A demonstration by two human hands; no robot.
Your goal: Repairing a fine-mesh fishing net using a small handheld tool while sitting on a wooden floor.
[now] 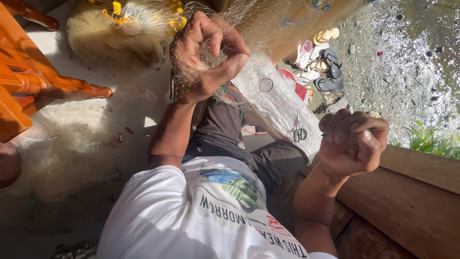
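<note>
The left hand (206, 52) pinches the thin fishing net (143, 29). Right of the net, the right hand (354, 141) is closed on maybe a thin needle (370, 128).

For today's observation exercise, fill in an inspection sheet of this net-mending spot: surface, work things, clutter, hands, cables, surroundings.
Surface: pale floor, sunlit, net spread over it.
Work things: fine fishing net bunched in the left hand; slim tool in the right hand.
Clutter: scissors and a ring on a white woven sack; heaped net with yellow floats.
Hands: both closed, gripping.
Cables: nothing seen.
Surroundings: sandals on gravel, orange wooden furniture, wooden planks.
</note>
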